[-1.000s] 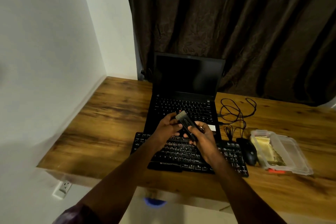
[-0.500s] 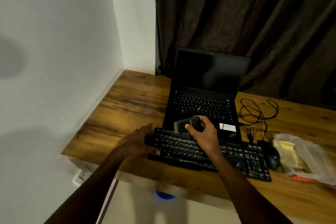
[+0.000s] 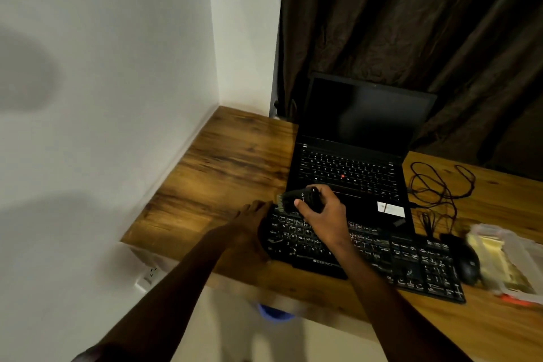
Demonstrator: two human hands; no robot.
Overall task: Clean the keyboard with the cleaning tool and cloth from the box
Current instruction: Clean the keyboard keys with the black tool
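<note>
At the desk's (image 3: 235, 161) right edge sits a clear plastic box (image 3: 517, 261), lid off or open (hard to tell in the blur), with something pale yellow inside, probably the cloth (image 3: 484, 256), lying flat along the box's length. An orange bit (image 3: 517, 300) shows by its near corner.

The keyboard (image 3: 382, 256) lies on the desk in front of an open laptop (image 3: 352, 156), its long axis running from upper left to lower right, the left end nearer the wall. A mouse (image 3: 467, 264) sits just beside its right end, between keyboard and box.

The right hand (image 3: 323, 211) is wrapped around the dark tool (image 3: 296, 197), which lies roughly level, brush end pointing left and down at the keyboard's top-left corner, touching or nearly touching the keys. The left hand (image 3: 249, 232) lies flat, fingers spread, against the keyboard's left end, gripping nothing.
</note>
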